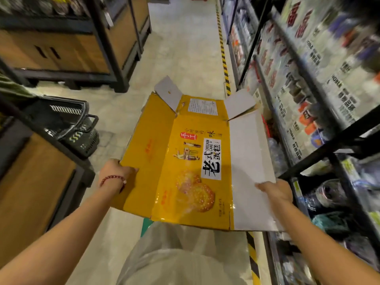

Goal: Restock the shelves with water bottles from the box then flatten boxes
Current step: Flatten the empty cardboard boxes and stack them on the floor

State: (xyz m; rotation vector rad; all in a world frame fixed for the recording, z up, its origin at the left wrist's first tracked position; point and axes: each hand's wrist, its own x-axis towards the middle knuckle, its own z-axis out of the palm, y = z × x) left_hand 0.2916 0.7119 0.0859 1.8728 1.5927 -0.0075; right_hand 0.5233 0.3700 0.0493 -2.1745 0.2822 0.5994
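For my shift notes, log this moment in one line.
stage: flattening | box: flat, yellow | left hand: grips left edge | right hand: grips right edge

one head-worn wide view looks steeply down, close over a shop aisle floor (pixel 181 48).

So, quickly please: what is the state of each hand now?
Left hand: grips the left edge of the flattened yellow cardboard box.
Right hand: grips the box's white right flap, thumb on top.

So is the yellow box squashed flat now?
Yes, the yellow box is flat, spread like a sheet between the left hand and right hand; two end flaps stick up.
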